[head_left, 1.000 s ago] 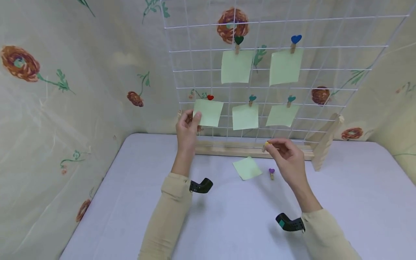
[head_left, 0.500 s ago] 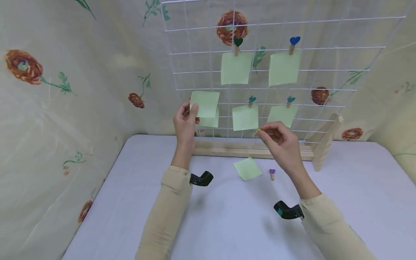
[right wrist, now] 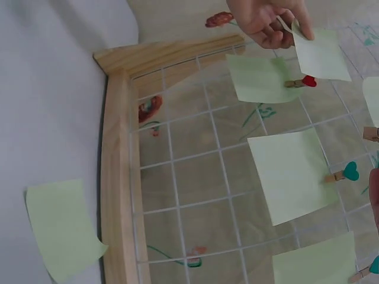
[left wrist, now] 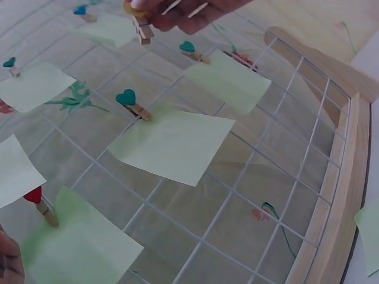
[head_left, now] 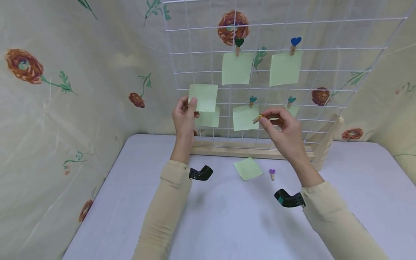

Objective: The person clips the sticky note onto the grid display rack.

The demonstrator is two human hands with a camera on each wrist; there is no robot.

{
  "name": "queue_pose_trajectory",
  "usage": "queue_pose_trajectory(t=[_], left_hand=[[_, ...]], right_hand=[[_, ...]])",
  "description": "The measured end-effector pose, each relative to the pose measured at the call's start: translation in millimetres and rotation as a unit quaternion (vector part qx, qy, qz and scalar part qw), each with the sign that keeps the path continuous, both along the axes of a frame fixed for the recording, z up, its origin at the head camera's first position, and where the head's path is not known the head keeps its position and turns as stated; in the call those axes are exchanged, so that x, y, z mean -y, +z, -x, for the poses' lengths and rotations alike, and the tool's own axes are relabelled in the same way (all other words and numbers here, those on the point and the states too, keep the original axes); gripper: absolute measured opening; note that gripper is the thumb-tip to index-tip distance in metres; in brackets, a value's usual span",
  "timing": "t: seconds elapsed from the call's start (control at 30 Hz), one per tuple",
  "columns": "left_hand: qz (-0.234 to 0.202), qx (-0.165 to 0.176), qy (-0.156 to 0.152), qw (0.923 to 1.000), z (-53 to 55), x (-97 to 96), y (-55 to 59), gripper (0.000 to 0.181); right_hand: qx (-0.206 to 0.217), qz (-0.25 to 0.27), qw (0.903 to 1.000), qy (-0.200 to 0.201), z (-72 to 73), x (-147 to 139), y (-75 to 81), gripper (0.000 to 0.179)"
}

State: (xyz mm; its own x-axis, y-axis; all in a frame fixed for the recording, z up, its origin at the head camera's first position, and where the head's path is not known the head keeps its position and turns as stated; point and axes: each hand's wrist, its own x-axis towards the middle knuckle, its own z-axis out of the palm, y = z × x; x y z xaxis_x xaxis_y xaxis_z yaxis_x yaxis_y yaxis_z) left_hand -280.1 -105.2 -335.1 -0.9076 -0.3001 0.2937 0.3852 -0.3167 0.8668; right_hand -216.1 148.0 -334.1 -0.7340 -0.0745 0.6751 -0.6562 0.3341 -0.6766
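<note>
My left hand [head_left: 183,119] pinches a pale green paper note [head_left: 204,97] by its left edge, thumb in front, close before the white wire grid [head_left: 227,121]. Just below and partly behind it hangs another green note [head_left: 209,120]; the left wrist view shows its red heart clothespin [left wrist: 41,207]. Between thumb and fingertips, my right hand [head_left: 286,133] holds a small wooden clothespin [head_left: 256,119] with a yellow heart. That clothespin overlaps a hanging note [head_left: 242,119] in the head view. This note is held by a teal heart clothespin [head_left: 252,100].
Upper notes hang from a dark green heart clothespin [head_left: 239,43] and a blue one [head_left: 295,42]. On the white table [head_left: 227,216] lie a loose green note [head_left: 248,169] and a purple heart clothespin [head_left: 272,174]. The grid stands on a wooden base [head_left: 237,151].
My left hand has raised its note, uncovering part of the clipped note behind. My right hand has lifted the yellow clothespin up and leftward, from near the wooden base to the hanging notes' height.
</note>
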Motion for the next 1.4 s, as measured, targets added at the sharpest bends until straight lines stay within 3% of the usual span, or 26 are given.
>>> queue_pose_trajectory(t=[0.37,0.63,0.93,1.13,1.4], left_hand=[[0.017,-0.021,0.008,0.9996,3.8,-2.2,15.3,0.025],[0.02,-0.024,0.02,0.9993,10.4,-2.7,19.8,0.029],[0.03,-0.041,0.019,0.9985,15.2,-4.2,27.3,0.029],[0.035,-0.038,0.015,0.9985,9.9,-3.3,34.5,0.029],[0.038,-0.047,0.007,0.9982,-4.2,-3.9,53.6,0.026]], right_hand=[[-0.005,-0.021,0.9997,-0.012,10.3,9.0,20.5,0.019],[-0.014,-0.03,0.9994,0.003,13.5,17.4,36.0,0.02],[-0.021,-0.044,0.9988,-0.012,17.1,18.7,49.1,0.02],[-0.024,-0.048,0.9985,-0.012,20.9,20.2,51.8,0.019],[-0.041,-0.049,0.998,-0.005,25.1,26.3,58.4,0.018]])
